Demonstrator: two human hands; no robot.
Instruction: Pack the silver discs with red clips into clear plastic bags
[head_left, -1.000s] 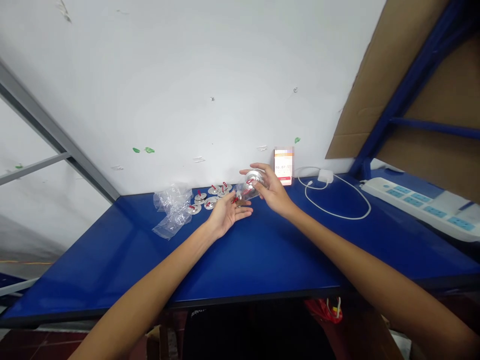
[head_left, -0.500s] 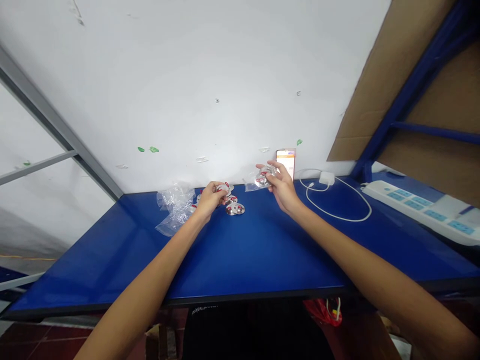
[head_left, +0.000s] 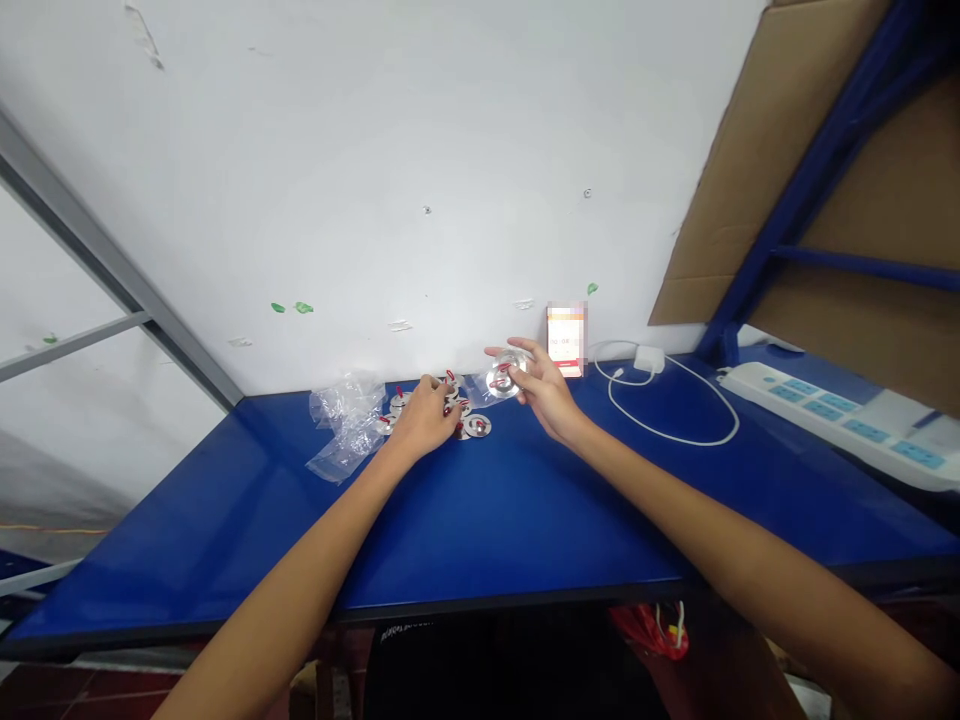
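My right hand (head_left: 551,397) is closed on round silver metal discs (head_left: 508,374) with red parts, held above the table near the wall. A clear plastic bag (head_left: 477,390) juts out to the left of these discs. Over a loose pile of similar discs (head_left: 477,426), my left hand (head_left: 427,415) reaches down with bent fingers and pinches at a disc among them. Its palm and wrist cover part of the pile. Crumpled clear plastic bags (head_left: 346,425) lie just left of that hand.
A phone (head_left: 565,340) with a lit screen leans on the white wall behind my right hand. Farther right are a white charger (head_left: 649,359) with its looped cable and a white power strip (head_left: 840,415). All stand on the blue table (head_left: 510,530).
My right hand has moved left and slightly down with its discs and bag, closer to the pile. My left hand has shifted slightly right and down onto the pile.
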